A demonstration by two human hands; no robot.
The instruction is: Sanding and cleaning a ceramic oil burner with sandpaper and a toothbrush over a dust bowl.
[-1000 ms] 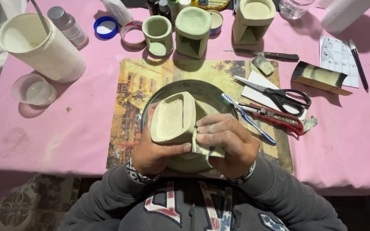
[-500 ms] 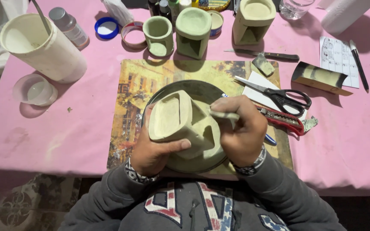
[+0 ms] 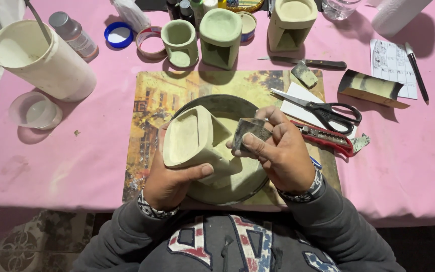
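The left hand (image 3: pixel 169 184) grasps the clay vessel (image 3: pixel 197 143) from below, thumb across its lower wall. The vessel is held over the bowl (image 3: pixel 227 103), tipped so its open top faces up and left toward the camera; its long axis runs from that opening down and right into the bowl. The right hand (image 3: pixel 283 156) pinches a small grey sanding pad (image 3: pixel 250 132) between thumb and fingers, just right of the vessel and apparently touching its side cutout. Judged from the pale dust in the bowl, smoothing is under way, not finished. Three similar vessels (image 3: pixel 221 30) stand beyond the bowl; scissors (image 3: pixel 323 108) and a red knife (image 3: pixel 328 138) lie to its right.
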